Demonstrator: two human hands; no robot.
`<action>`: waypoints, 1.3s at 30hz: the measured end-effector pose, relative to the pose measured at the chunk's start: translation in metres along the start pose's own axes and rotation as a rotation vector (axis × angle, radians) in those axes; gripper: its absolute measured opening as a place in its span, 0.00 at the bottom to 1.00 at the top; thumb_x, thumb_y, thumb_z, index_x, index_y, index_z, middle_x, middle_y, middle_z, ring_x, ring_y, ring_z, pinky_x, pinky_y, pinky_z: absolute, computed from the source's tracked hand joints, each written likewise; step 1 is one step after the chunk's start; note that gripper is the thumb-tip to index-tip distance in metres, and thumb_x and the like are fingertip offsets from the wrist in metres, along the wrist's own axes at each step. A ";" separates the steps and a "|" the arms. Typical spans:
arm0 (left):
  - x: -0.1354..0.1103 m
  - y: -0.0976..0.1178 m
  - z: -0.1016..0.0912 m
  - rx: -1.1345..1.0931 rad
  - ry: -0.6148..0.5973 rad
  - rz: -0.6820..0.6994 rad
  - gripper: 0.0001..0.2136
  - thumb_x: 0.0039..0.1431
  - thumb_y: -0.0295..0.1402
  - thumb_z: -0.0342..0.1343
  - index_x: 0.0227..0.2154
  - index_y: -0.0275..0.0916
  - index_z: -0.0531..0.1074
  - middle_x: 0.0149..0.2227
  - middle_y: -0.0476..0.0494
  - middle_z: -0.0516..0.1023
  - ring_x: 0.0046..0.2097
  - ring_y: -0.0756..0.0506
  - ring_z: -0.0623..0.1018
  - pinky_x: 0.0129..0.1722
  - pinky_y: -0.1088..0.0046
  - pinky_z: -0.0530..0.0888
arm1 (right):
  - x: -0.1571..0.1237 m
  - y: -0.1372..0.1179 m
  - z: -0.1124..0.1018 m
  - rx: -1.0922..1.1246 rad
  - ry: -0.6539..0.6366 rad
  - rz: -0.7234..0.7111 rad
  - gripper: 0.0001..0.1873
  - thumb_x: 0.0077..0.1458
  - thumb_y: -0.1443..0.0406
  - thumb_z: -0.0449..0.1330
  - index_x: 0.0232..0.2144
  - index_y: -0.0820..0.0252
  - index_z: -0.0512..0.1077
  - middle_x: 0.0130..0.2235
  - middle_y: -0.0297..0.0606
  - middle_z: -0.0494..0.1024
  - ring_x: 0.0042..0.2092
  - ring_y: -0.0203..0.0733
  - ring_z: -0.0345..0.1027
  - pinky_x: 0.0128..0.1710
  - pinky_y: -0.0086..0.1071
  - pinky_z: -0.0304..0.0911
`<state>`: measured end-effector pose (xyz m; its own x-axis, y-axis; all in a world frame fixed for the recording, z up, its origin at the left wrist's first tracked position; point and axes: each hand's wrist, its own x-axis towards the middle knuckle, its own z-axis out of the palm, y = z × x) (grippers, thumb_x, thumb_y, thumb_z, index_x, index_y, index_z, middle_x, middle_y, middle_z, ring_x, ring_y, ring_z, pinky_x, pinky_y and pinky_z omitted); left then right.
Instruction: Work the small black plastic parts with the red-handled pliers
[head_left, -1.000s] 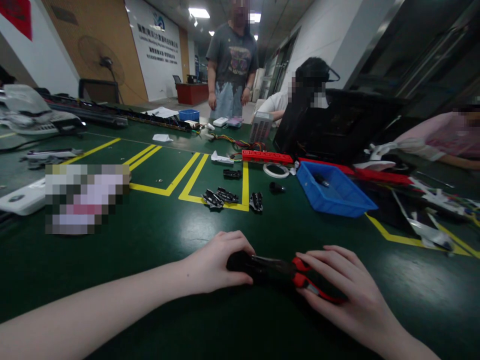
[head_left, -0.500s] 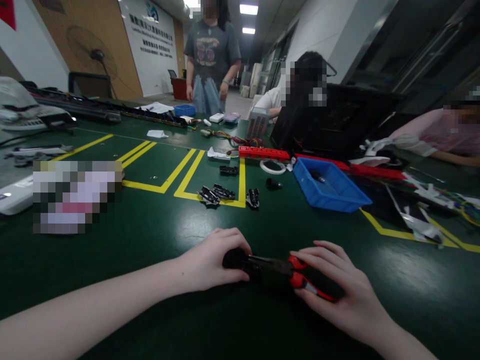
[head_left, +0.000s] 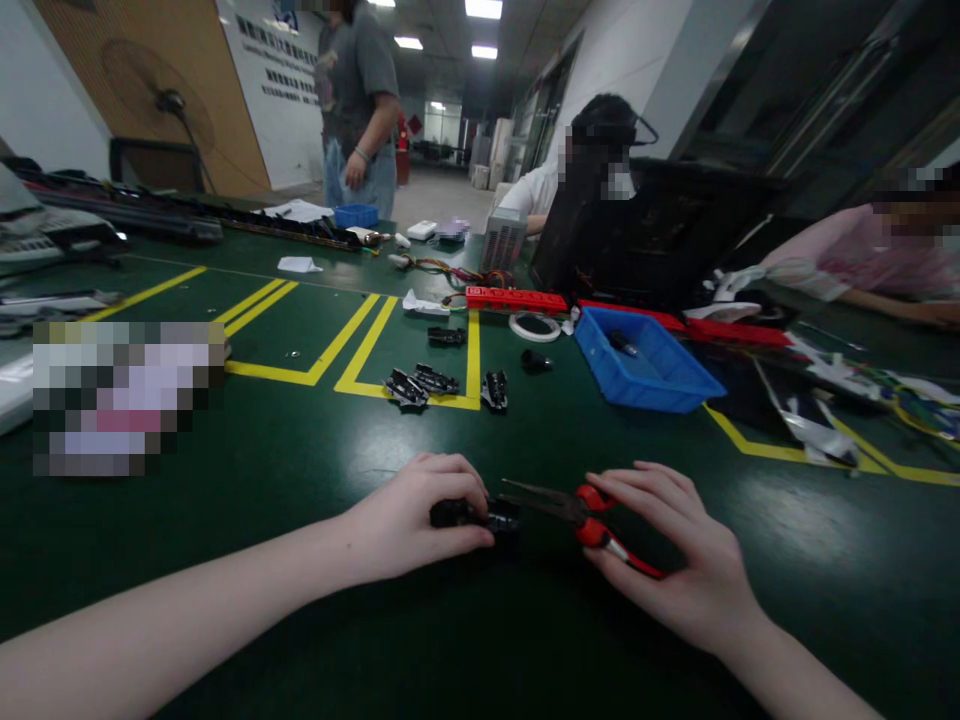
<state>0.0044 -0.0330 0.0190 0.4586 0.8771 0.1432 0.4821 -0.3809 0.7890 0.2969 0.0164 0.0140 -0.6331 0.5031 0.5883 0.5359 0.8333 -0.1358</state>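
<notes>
Gripping a black part [head_left: 502, 516] in the left hand [head_left: 435, 508] and, near this part, red-handled pliers [head_left: 581, 508] in the right hand [head_left: 694, 560], above the green table [head_left: 465, 640].

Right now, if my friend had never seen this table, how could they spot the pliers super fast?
Find the big green table, then look at its near side. There the right hand holds the pliers, their long thin jaws pointing toward the black part in the left hand. Their red handles set them apart: no red shows on that black part.
</notes>
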 end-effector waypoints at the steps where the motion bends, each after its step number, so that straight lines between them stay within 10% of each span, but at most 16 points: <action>1: 0.000 -0.001 0.001 -0.008 0.012 -0.008 0.04 0.59 0.31 0.63 0.34 0.38 0.74 0.43 0.47 0.77 0.46 0.44 0.76 0.49 0.63 0.68 | -0.001 0.001 0.000 0.002 -0.004 -0.003 0.24 0.52 0.62 0.63 0.52 0.55 0.69 0.44 0.41 0.79 0.44 0.47 0.74 0.51 0.48 0.65; 32: -0.003 0.013 0.004 0.246 -0.060 -0.027 0.16 0.55 0.26 0.59 0.47 0.41 0.69 0.47 0.44 0.74 0.48 0.40 0.72 0.49 0.59 0.70 | 0.000 -0.005 -0.004 -0.084 0.071 -0.220 0.26 0.48 0.64 0.64 0.51 0.63 0.71 0.43 0.44 0.79 0.43 0.46 0.73 0.53 0.47 0.62; 39: 0.027 0.002 0.010 0.225 -0.100 0.068 0.16 0.59 0.28 0.58 0.50 0.41 0.69 0.47 0.43 0.74 0.49 0.40 0.72 0.50 0.59 0.71 | 0.001 -0.032 0.003 0.091 -0.090 -0.421 0.22 0.53 0.61 0.60 0.49 0.65 0.71 0.42 0.44 0.79 0.42 0.44 0.71 0.46 0.41 0.68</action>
<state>0.0250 -0.0134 0.0183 0.5616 0.8182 0.1231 0.5967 -0.5036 0.6248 0.2776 -0.0091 0.0167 -0.8341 0.1304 0.5360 0.1725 0.9846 0.0288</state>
